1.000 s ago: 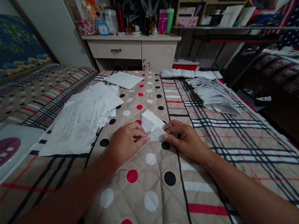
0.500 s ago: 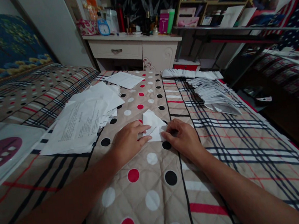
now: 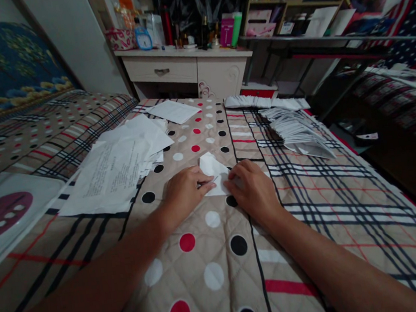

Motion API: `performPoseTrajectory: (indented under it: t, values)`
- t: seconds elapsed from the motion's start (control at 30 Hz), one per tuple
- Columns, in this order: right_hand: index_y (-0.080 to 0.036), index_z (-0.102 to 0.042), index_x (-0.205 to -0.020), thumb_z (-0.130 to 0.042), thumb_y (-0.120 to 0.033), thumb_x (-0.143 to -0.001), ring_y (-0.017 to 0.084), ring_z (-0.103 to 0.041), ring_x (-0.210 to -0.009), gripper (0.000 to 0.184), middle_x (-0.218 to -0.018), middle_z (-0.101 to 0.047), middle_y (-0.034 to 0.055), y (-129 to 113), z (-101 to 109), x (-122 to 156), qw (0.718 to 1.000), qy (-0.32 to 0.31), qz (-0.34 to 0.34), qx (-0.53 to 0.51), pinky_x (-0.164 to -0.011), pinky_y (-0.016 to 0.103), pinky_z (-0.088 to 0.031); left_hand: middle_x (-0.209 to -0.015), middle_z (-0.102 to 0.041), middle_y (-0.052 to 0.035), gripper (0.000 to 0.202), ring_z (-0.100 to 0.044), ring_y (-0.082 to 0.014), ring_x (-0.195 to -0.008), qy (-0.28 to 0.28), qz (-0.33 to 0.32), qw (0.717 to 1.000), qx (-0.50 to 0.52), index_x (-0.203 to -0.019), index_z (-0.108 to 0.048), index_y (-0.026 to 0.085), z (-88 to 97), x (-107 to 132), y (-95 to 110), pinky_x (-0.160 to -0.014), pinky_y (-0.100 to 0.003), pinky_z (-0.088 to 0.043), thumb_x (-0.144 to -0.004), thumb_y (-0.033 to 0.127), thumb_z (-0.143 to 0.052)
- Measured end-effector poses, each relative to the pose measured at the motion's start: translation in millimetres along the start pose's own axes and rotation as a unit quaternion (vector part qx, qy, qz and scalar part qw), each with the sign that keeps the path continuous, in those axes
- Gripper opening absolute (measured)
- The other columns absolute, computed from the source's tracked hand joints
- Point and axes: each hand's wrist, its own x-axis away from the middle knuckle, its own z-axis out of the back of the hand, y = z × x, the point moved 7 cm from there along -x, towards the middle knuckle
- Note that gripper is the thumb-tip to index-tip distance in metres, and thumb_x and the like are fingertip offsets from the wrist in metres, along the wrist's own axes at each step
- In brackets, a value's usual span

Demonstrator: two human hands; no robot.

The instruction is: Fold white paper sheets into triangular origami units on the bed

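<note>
A small folded white paper (image 3: 213, 171) lies on the patterned quilt (image 3: 219, 255) in front of me. My left hand (image 3: 185, 191) rests on its left side with the fingers curled and the fingertips pinching a flap. My right hand (image 3: 253, 188) presses down on the paper's right side, fingers bent over its edge. Both hands touch the same sheet, and part of it is hidden under them.
A loose pile of printed sheets (image 3: 119, 166) lies to the left. Rows of folded papers (image 3: 295, 131) lie at the right, near the bed's edge. A single sheet (image 3: 173, 111) lies further back. A cluttered dresser (image 3: 186, 66) stands beyond the bed.
Both hands have closed in on the folded paper, flattening it. The right hand slid left over more of the sheet, and the paper stands lower than before.
</note>
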Motion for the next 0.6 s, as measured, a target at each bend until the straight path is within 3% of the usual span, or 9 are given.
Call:
performPoseTrajectory:
  t: [0.1,0.17,0.23,0.33,0.43,0.6]
  values:
    - [-0.016,-0.066,-0.105,-0.047,-0.011,-0.088,0.028,-0.056,-0.108,0.026,-0.116,-0.064,0.0130,-29,-3,12,0.993,-0.006,0.118,0.021,-0.090,0.043,-0.046,-0.087,-0.067,-0.0019,0.016,-0.062,-0.0154,-0.078,-0.008,-0.003,1.000,-0.009,-0.090,-0.077,0.025,1.8,-1,3,-0.067,-0.026,-0.046,-0.085,0.028,-0.063]
    - [-0.011,-0.058,-0.125,-0.043,-0.008,-0.090,0.027,-0.054,-0.117,0.039,-0.129,-0.060,0.0169,-49,-12,25,0.987,-0.038,0.159,0.000,-0.099,0.043,-0.045,-0.084,-0.066,-0.0011,0.017,-0.061,-0.0147,-0.078,-0.022,-0.011,1.000,-0.009,-0.082,-0.077,0.023,2.1,-2,4,-0.068,-0.026,-0.047,-0.083,0.019,-0.060]
    - [-0.001,-0.043,-0.139,-0.046,-0.017,-0.091,0.032,-0.041,-0.134,0.051,-0.145,-0.043,0.0254,-64,-22,37,0.985,-0.081,0.152,0.001,-0.105,0.048,-0.042,-0.083,-0.065,-0.0004,0.021,-0.060,-0.0142,-0.078,-0.038,-0.020,0.999,-0.003,-0.080,-0.076,0.023,1.6,-2,4,-0.069,-0.025,-0.046,-0.080,0.013,-0.058]
    - [0.006,-0.030,-0.145,-0.053,-0.046,-0.090,0.038,-0.019,-0.144,0.079,-0.152,-0.023,0.0306,-75,-29,50,0.982,-0.139,0.127,-0.001,-0.111,0.055,-0.034,-0.085,-0.064,-0.0002,0.021,-0.060,-0.0140,-0.080,-0.044,-0.028,0.999,0.003,-0.084,-0.077,0.025,0.6,-1,1,-0.069,-0.024,-0.046,-0.082,0.017,-0.057]
    - [0.006,-0.027,-0.146,-0.048,-0.063,-0.087,0.038,-0.014,-0.145,0.093,-0.153,-0.019,0.0300,-70,-25,55,0.976,-0.182,0.119,-0.001,-0.113,0.056,-0.029,-0.090,-0.065,-0.0005,0.020,-0.060,-0.0143,-0.082,-0.030,-0.034,0.999,0.001,-0.097,-0.076,0.027,0.5,2,-1,-0.072,-0.025,-0.047,-0.086,0.026,-0.058]
    - [0.004,-0.034,-0.144,-0.043,-0.072,-0.084,0.039,-0.021,-0.144,0.097,-0.151,-0.026,0.0301,-43,-9,57,0.977,-0.178,0.115,0.032,-0.113,0.056,-0.029,-0.093,-0.065,-0.0014,0.026,-0.060,-0.0152,-0.085,-0.027,-0.045,0.999,0.009,-0.110,-0.072,0.029,-0.9,4,-3,-0.077,-0.027,-0.048,-0.087,0.029,-0.061]
